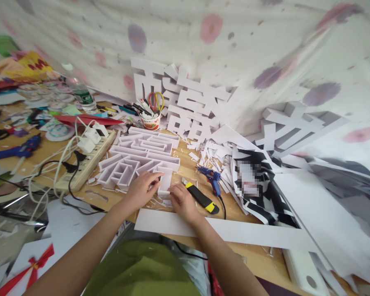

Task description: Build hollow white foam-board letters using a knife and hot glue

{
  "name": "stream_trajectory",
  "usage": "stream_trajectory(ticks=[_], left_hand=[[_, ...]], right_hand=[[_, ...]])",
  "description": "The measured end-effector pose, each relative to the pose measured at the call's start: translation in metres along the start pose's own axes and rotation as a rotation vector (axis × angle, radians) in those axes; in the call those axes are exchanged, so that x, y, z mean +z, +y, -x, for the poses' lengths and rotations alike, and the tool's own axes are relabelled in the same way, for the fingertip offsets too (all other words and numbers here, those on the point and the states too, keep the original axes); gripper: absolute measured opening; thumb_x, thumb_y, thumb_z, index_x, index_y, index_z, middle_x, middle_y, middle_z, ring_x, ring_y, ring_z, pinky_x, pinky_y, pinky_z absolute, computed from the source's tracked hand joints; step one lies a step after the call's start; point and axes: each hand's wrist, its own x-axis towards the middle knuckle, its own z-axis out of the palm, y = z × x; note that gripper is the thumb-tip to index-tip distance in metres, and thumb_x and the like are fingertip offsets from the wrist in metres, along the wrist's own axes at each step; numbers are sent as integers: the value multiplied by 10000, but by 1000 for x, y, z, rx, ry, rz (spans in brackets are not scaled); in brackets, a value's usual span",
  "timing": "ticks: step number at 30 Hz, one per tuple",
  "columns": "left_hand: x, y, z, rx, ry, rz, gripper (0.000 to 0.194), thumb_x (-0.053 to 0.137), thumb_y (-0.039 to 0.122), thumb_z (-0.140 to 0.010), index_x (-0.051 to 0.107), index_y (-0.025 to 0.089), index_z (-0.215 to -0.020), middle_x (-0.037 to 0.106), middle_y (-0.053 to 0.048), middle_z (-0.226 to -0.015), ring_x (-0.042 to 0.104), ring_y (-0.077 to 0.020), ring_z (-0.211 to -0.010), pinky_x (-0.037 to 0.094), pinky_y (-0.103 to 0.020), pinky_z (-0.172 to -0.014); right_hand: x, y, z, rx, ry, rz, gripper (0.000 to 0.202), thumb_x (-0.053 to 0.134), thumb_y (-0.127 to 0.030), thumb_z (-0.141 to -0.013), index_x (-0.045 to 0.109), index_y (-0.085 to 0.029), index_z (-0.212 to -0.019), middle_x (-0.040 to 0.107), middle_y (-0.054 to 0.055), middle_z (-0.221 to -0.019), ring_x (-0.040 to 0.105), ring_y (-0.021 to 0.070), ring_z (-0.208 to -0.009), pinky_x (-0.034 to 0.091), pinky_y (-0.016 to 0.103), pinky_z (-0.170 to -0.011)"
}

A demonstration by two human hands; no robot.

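White walled character (132, 158) lies flat on the table (111, 201), near centre. Left hand (143, 189) curls narrowly, right hand (183, 201) likewise, both at its near right corner; grip unclear.

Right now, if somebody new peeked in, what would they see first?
Probably the big white cut-out shapes standing against the flowery curtain. Then the maze-like white piece at the left hand and right hand, and the blue glue gun to their right.
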Motion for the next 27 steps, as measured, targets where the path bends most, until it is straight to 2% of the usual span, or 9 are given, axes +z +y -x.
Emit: stream_trajectory(ticks=[20,27], left_hand=[[2,-1,0,51,-1,-22,311,449,208,-838,568,174,-1122,628,-34,-789,533,-187,-792,435,-317,-753],[3,-2,0,65,2,1,294,480,287,-835,569,184,-1096,620,-25,-781,534,-188,-794,429,-331,-783]], right_hand=[[-1,-3,0,-45,10,28,187,422,-101,-834,568,-205,-886,614,72,-865,546,187,-840,463,325,-769],[-1,-2,1,-53,5,29,175,438,-98,-838,573,-188,-902,612,79,-880,547,185,-846,464,324,-771]])
